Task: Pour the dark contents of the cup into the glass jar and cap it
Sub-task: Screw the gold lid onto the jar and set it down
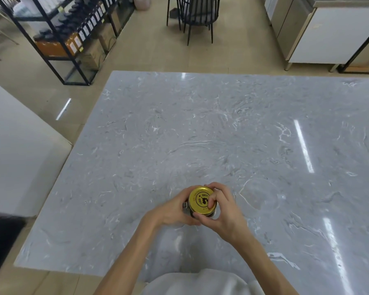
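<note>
Now, at lower centre of the frame: left hand [175, 209] wrapped round the side of the glass jar [188, 210], grip closed on the glass, wrist low toward the table [136, 135]. Right hand [222, 209] over the gold lid [202, 200], fingers [211, 199] curled on top and round the rim, thumb at the near edge, grip narrow and holding the lid. Jar standing on the table, mostly hidden by both hands; dark inside just visible under the lid's near rim.

Judged as the capping step, pouring apparently done. To do it well: keep the jar pressed down and steady with the left, seat the lid flat before turning, then twist with the right from the rim, not from the top face. Stop at firm resistance; a lid started tilted likely to cross the thread, so back off and reseat if it binds early. Whether the thread has caught yet: not possible to tell.

Just right of the hands, centre right: a faint clear cup [262, 194], seemingly empty, standing apart from the jar. Elsewhere the table bare. Upper left, beyond the table: shelving [58, 35] with bottles.
</note>
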Demonstrator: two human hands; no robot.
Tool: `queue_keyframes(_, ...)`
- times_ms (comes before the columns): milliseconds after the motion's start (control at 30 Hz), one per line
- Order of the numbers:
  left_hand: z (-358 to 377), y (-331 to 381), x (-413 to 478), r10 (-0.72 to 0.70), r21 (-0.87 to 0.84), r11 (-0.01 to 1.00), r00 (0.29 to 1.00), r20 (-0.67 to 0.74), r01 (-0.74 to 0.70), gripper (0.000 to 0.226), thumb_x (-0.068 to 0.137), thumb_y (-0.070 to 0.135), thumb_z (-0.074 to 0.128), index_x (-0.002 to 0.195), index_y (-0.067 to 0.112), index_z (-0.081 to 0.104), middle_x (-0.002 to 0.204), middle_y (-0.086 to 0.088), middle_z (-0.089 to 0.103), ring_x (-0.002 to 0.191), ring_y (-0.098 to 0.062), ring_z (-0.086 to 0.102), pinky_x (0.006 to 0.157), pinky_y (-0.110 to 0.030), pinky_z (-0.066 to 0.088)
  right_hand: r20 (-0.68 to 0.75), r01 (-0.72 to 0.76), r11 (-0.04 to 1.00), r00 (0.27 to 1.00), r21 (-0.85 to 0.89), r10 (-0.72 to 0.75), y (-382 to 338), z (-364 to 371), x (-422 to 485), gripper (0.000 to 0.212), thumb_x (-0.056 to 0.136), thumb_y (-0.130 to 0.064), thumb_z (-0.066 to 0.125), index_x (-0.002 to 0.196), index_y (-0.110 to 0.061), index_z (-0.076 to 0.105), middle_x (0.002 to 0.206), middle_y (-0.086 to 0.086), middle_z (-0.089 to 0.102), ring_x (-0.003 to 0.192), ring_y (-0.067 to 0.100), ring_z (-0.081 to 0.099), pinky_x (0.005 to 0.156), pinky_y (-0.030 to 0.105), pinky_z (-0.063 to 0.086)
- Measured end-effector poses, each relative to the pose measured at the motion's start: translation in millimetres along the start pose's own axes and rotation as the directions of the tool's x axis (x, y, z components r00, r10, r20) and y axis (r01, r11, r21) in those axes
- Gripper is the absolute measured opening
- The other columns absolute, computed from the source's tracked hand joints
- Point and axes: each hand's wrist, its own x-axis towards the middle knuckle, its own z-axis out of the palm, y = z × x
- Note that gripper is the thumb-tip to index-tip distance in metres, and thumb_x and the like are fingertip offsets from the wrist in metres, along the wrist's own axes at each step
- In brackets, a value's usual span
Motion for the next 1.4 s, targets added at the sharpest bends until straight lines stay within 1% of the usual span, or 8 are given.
queue_keyframes(100,0,-1,1,0.002,0.0,1.0,1.0,-0.008,-0.002,0.093,0.074,0.005,0.091,0.148,0.031,0.042,0.14,0.004,0.056,0.128,-0.009,0.058,0.107,-0.031,0.051,0.005,0.002,1.0,1.0,0.002,-0.002,-1,-1,0,0.046,0.069,-0.024,0.091,0.088,-0.018,0.05,0.129,-0.012,0.046,0.115,-0.004,0.05,0.083,0.009,0.044)
queue_keyframes(267,0,-2,0,-0.001,0.002,1.0,1.0,-0.002,0.001,0.093,0.073,0.012,0.093,0.147,0.036,0.042,0.142,0.006,0.054,0.13,-0.01,0.056,0.109,-0.036,0.05,0.001,-0.004,1.0,1.0,-0.003,0.004,-2,-1,0,0.047,0.068,-0.024,0.092,0.089,-0.02,0.05,0.127,-0.009,0.048,0.115,-0.006,0.049,0.083,0.013,0.047)
queue_keyframes(433,0,-2,0,-0.007,0.0,1.0,1.0,0.004,0.007,0.093,0.072,0.014,0.092,0.147,0.037,0.041,0.141,0.006,0.055,0.129,-0.01,0.057,0.108,-0.033,0.051,-0.015,-0.018,1.0,1.0,-0.024,0.017,-1,0,-1,0.045,0.069,-0.027,0.091,0.089,-0.016,0.052,0.126,-0.008,0.049,0.114,-0.008,0.05,0.08,0.02,0.052)
queue_keyframes(633,0,-2,0,0.0,0.004,1.0,1.0,0.0,0.0,0.093,0.071,0.019,0.092,0.146,0.039,0.041,0.142,0.004,0.053,0.131,-0.012,0.055,0.109,-0.035,0.05,-0.061,-0.011,1.0,0.998,-0.029,0.009,0,6,-5,0.045,0.068,-0.022,0.092,0.089,-0.012,0.053,0.125,-0.001,0.051,0.115,-0.01,0.048,0.082,0.004,0.042)
queue_keyframes(800,0,-2,-1,-0.003,0.013,1.0,1.0,-0.001,0.003,0.093,0.073,0.016,0.092,0.147,0.039,0.041,0.142,0.007,0.053,0.131,-0.009,0.054,0.11,-0.033,0.048,-0.043,0.032,0.999,0.999,-0.015,-0.032,3,4,-5,0.043,0.069,-0.019,0.091,0.09,-0.009,0.055,0.126,0.003,0.05,0.118,-0.003,0.048,0.086,0.007,0.042)
queue_keyframes(1100,0,-1,-1,0.01,0.024,1.0,1.0,-0.001,-0.01,0.09,0.074,0.013,0.092,0.146,0.038,0.043,0.142,0.008,0.054,0.13,-0.007,0.055,0.106,-0.027,0.05,-0.041,0.002,1.0,0.999,-0.004,-0.003,3,5,-6,0.045,0.07,-0.028,0.09,0.093,-0.012,0.055,0.127,-0.005,0.048,0.113,-0.004,0.051,0.078,0.014,0.05)
queue_keyframes(1233,0,-1,-1,0.001,0.03,1.0,1.0,0.004,-0.001,0.093,0.075,0.016,0.092,0.149,0.036,0.04,0.143,0.006,0.053,0.131,-0.009,0.054,0.108,-0.034,0.051,-0.012,-0.043,0.998,0.999,0.055,0.044,3,3,-7,0.047,0.072,-0.038,0.086,0.097,-0.018,0.053,0.129,-0.013,0.046,0.116,0.0,0.052,0.081,0.018,0.051)
queue_keyframes(1400,0,-2,-1,-0.015,0.011,1.0,1.0,0.004,0.015,0.096,0.075,0.013,0.091,0.152,0.031,0.037,0.144,0.0,0.053,0.133,-0.017,0.055,0.109,-0.043,0.051,0.093,-0.118,0.985,0.99,0.122,0.107,5,-5,-2,0.051,0.07,-0.037,0.086,0.103,-0.029,0.049,0.13,-0.016,0.047,0.117,0.004,0.053,0.089,0.026,0.051)
